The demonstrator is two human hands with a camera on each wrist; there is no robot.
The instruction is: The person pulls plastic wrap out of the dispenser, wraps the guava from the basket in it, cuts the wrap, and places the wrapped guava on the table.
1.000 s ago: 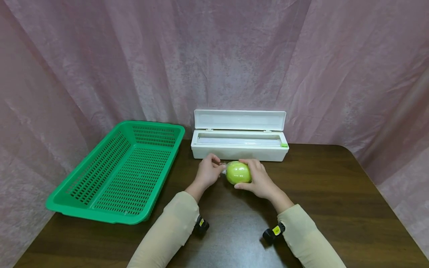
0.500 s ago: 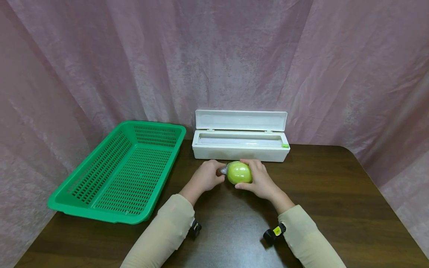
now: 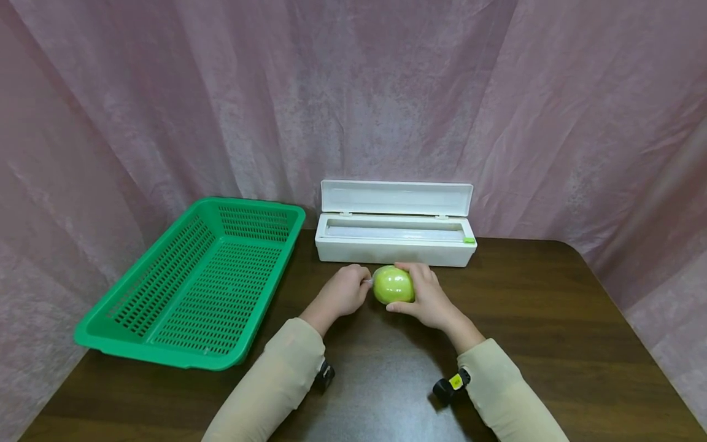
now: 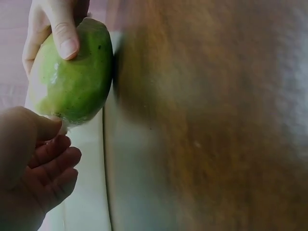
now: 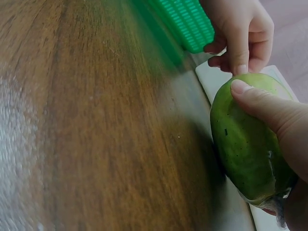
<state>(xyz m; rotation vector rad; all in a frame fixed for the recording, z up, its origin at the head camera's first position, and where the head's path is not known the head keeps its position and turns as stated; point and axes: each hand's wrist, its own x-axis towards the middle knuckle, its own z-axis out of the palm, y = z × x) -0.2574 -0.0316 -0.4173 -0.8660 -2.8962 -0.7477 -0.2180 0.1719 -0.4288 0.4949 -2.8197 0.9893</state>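
A green mango (image 3: 392, 285) wrapped in clear cling film sits between both hands, just in front of the white box. My right hand (image 3: 431, 299) grips its right side, and in the right wrist view the thumb (image 5: 260, 103) lies along the skin. At the mango's left end, my left hand (image 3: 342, 291) pinches the gathered film (image 4: 64, 126) between thumb and forefinger; the other fingers are curled in. Another twisted tail of film (image 5: 280, 211) sticks out at the opposite end, beside the right palm.
Behind the hands stands a white cling film box (image 3: 394, 252), its lid (image 3: 396, 197) raised and a roll inside. A green slotted basket (image 3: 298, 227) is at the left on the brown wooden table (image 3: 552, 344). Pink curtain (image 3: 386, 92) hangs behind.
My left hand first opened its fingers around the film tail, showing it, then closed on it again close to the mango. The right hand and mango have hardly moved.
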